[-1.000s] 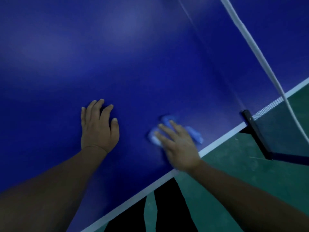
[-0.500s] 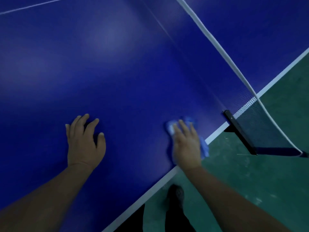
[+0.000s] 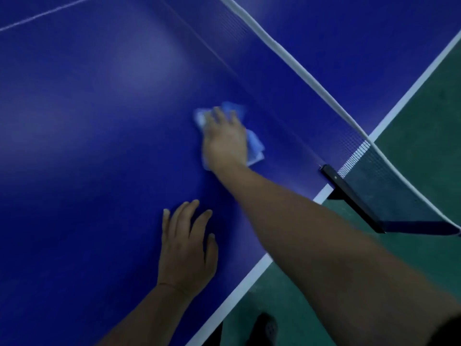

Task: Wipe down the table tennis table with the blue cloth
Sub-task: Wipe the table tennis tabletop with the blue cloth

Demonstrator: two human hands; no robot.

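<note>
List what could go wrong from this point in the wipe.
1. The right hand presses the blue cloth flat on the table close to the net; a wider sweep might snag the mesh or knock the black net post.
2. The cloth is bunched, with parts sticking out past the hand, so it may wipe unevenly.
3. The left hand rests on the table and may leave prints.

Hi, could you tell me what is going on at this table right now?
A person is wiping a blue table tennis table with a blue cloth. The right hand presses the cloth flat on the surface, reaching out beside the net. The left hand rests flat on the table nearer the white edge line, bracing. The cloth lies short of the net and apart from it.
</note>
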